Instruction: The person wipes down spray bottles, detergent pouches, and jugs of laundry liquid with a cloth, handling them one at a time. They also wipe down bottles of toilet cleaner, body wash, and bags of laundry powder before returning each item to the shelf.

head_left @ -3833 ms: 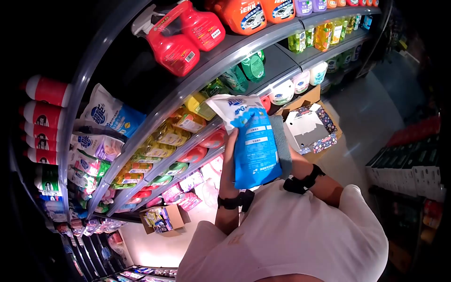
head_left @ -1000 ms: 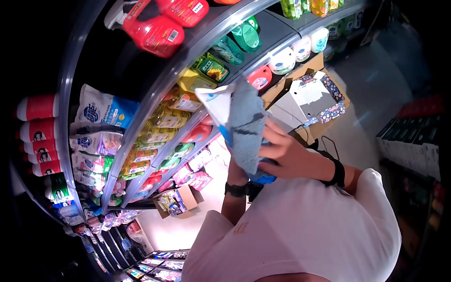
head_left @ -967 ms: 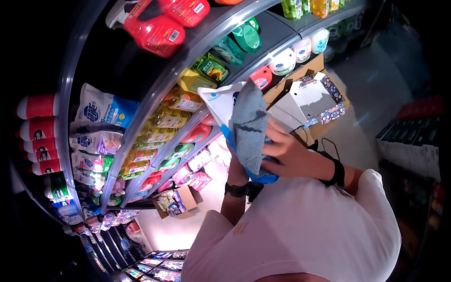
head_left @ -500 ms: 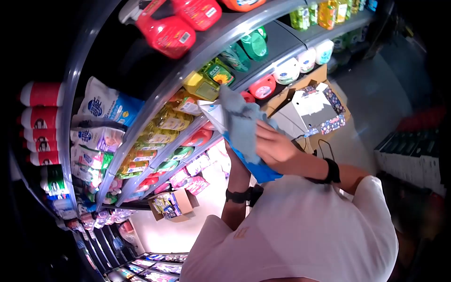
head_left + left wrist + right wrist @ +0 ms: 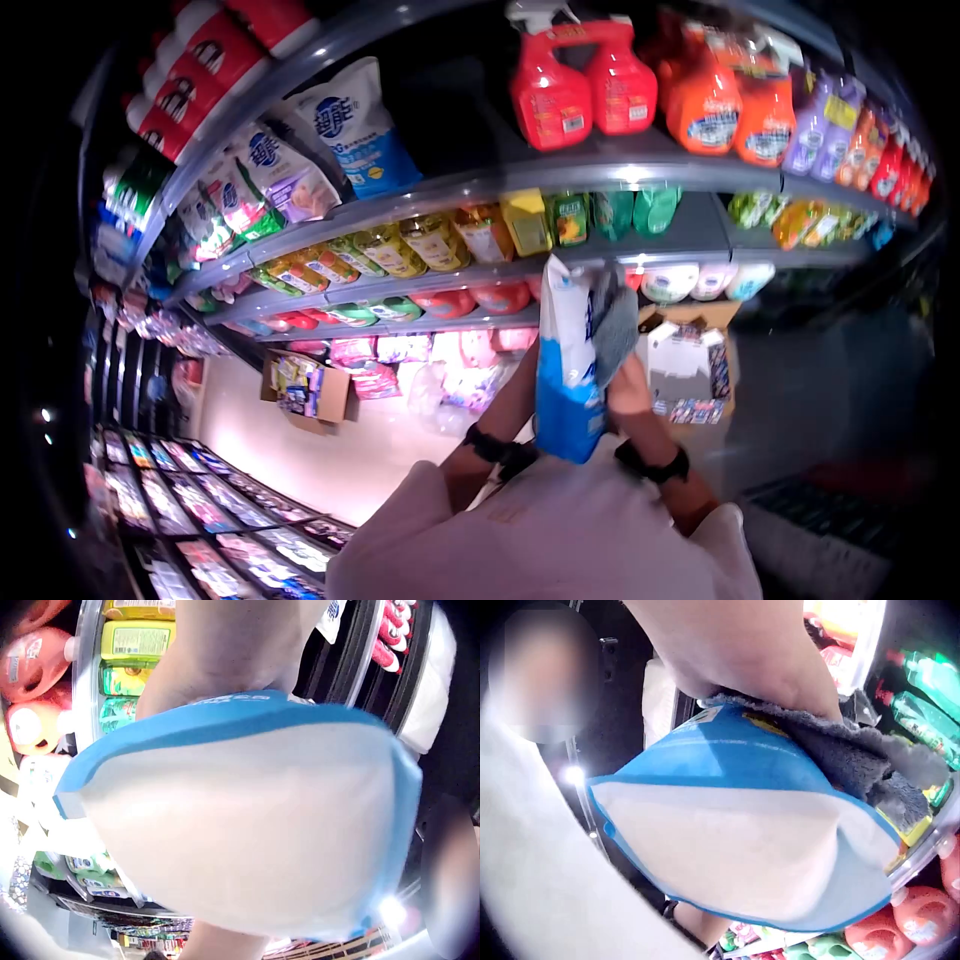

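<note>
Upright before the white-shirted chest is a blue and white bag (image 5: 570, 380), its pale bottom (image 5: 247, 817) filling much of both wrist views. The left hand (image 5: 225, 667) holds the bag's left side, its fingers hidden behind it; in the head view only the forearm shows plainly. On the bag's right side the right hand (image 5: 630, 385) grips a grey cloth (image 5: 616, 325) against it. In the right wrist view this hand (image 5: 757, 660) has the cloth (image 5: 847, 757) bunched between it and the bag; its fingertips are out of sight.
Curved shelves (image 5: 660, 170) of bottles run across in front, with similar bags (image 5: 355, 130) at upper left. Open cartons stand on the floor, one (image 5: 330, 395) at left, another (image 5: 728, 385) at right. Red spray bottles (image 5: 550, 100) stand on the upper shelf.
The head view has swung, so the shelves lie more level. The bag is turned more upright with its printed side showing, and the cloth has shifted from across it to its right side.
</note>
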Available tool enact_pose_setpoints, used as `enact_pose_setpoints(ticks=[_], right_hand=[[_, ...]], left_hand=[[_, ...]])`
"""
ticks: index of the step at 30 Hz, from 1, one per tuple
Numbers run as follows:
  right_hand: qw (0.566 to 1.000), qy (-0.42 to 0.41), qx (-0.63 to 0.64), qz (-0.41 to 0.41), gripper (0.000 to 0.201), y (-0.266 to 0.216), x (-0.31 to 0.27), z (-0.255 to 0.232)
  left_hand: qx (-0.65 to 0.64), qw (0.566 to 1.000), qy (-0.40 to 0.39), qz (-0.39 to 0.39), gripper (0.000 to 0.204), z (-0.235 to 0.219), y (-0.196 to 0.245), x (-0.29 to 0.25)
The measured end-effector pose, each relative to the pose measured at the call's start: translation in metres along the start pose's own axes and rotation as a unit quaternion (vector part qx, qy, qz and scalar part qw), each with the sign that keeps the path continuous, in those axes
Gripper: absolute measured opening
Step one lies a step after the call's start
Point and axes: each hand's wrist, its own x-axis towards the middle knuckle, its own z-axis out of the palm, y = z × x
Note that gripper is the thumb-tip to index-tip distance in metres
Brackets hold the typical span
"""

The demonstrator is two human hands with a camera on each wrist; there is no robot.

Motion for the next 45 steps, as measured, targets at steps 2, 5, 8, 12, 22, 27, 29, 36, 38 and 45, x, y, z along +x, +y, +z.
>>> enact_pose_setpoints(ticks=[2,5,8,12,22,27,29,36,38,45], right_hand=[[0.994,0.054,0.089,-0.025,0.033,0.012,0.000,0.007],[0.961,0.151,0.226,0.044,0.027,0.016,0.006,0.014],[0.967,0.165,0.188,0.041,0.028,0.025,0.024,0.010],[0.956,0.165,0.237,0.054,0.030,-0.010,0.054,-0.008],[0.898,0.170,0.402,0.053,0.032,-0.024,0.061,-0.015],[0.866,0.068,0.493,0.056,0.035,-0.017,0.078,-0.045],[0.819,-0.038,0.572,0.008,0.038,-0.019,0.074,-0.072],[0.839,0.018,0.543,-0.025,0.041,-0.023,0.037,-0.117],[0.826,0.009,0.563,0.002,0.037,0.004,0.030,-0.129],[0.881,0.110,0.459,0.031,0.047,0.044,-0.041,-0.101]], left_hand=[[0.100,0.994,0.004,-0.034,0.064,0.013,0.026,-0.014],[0.209,0.972,0.035,-0.097,0.063,0.040,0.052,-0.026],[0.162,0.986,-0.023,-0.032,0.063,0.030,0.053,-0.019],[0.159,0.987,0.002,0.023,0.066,0.019,0.060,-0.001],[0.232,0.972,0.007,0.036,0.068,0.027,0.075,0.020],[0.185,0.982,-0.003,0.042,0.073,0.030,0.075,0.018],[0.168,0.985,0.015,0.031,0.076,0.019,0.075,0.029],[0.212,0.944,0.084,0.240,0.064,0.048,0.209,0.017],[0.232,0.900,0.168,0.327,0.068,0.067,0.254,0.025],[0.323,0.738,0.324,0.497,0.053,0.059,0.371,0.085]])
